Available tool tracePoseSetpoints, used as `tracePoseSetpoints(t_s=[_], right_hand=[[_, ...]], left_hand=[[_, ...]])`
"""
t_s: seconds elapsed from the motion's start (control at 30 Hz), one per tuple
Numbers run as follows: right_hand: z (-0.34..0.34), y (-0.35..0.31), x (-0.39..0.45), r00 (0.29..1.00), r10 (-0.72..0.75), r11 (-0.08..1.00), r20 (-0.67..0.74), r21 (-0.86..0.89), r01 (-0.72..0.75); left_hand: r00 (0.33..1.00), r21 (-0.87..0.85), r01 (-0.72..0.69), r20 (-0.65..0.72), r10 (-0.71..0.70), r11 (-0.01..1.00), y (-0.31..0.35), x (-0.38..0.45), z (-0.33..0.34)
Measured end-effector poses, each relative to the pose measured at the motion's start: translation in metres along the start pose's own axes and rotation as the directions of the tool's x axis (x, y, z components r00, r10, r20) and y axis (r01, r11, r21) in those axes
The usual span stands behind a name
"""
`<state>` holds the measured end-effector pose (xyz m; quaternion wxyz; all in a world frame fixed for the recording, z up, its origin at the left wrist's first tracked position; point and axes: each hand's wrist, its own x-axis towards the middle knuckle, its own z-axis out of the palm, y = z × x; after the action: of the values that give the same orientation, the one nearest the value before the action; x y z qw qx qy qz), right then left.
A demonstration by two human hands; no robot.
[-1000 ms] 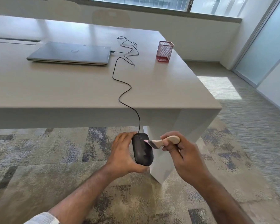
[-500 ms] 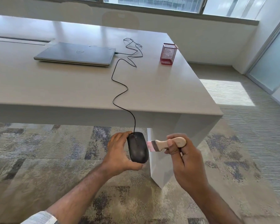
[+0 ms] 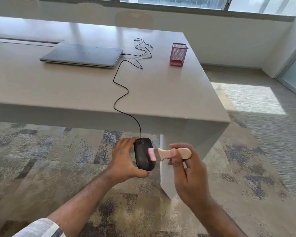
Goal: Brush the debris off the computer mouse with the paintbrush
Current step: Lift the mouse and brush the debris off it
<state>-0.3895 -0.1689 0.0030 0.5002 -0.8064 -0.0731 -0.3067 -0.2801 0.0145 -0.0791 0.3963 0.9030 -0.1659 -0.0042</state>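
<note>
A black wired computer mouse [image 3: 142, 153] is held in the air in front of the table's near edge, with my left hand [image 3: 123, 159] curled round its left side and underside. My right hand [image 3: 188, 170] pinches the pale wooden handle of a small paintbrush [image 3: 171, 153]. The brush's pink bristles touch the right side of the mouse. The mouse cable [image 3: 121, 93] runs up over the table edge toward a closed grey laptop [image 3: 82, 54].
The grey table [image 3: 169, 93] stretches ahead, its white end panel [image 3: 166, 177] right behind my hands. A red mesh pen holder [image 3: 178, 54] stands at the table's right. Patterned carpet lies below, with a sunlit patch at right.
The brush has swept a little across the mouse's right side, and both hands shifted slightly with the camera. My grips on mouse and brush are unchanged.
</note>
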Motion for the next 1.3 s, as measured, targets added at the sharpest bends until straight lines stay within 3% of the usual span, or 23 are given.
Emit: tracePoseSetpoints(t_s=[0.13,0.47,0.63,0.73,0.93,1.07,1.3], right_hand=[[-0.016,0.009,0.009,0.998,-0.037,0.999,0.043,-0.02,0.038],[0.009,0.013,-0.001,0.898,-0.087,0.955,0.432,-0.219,0.198],[0.027,-0.002,0.001,0.873,-0.05,0.955,0.486,-0.233,0.185],[0.03,-0.009,0.009,0.9,-0.005,0.967,0.437,-0.226,0.115],[0.037,-0.017,0.019,0.989,0.028,0.972,0.143,-0.236,0.006],[0.052,-0.016,0.015,0.994,0.076,0.973,0.079,-0.225,-0.057],[0.052,-0.003,0.016,0.93,0.258,0.965,-0.262,0.029,-0.26]], left_hand=[[1.0,0.035,-0.003,-0.006,0.003,0.999,0.008,-0.003,0.007],[0.998,0.096,0.01,0.059,-0.015,0.995,0.012,0.008,0.012],[0.998,0.095,-0.03,0.06,0.024,0.995,0.002,0.014,0.009],[0.994,0.09,-0.095,0.071,0.088,0.991,-0.008,0.014,0.004],[0.988,0.097,-0.133,0.09,0.125,0.986,-0.024,0.013,-0.008],[0.986,0.029,-0.133,0.111,0.129,0.991,-0.029,0.013,-0.016],[0.978,-0.152,-0.098,0.166,0.124,0.984,-0.034,0.008,-0.029]])
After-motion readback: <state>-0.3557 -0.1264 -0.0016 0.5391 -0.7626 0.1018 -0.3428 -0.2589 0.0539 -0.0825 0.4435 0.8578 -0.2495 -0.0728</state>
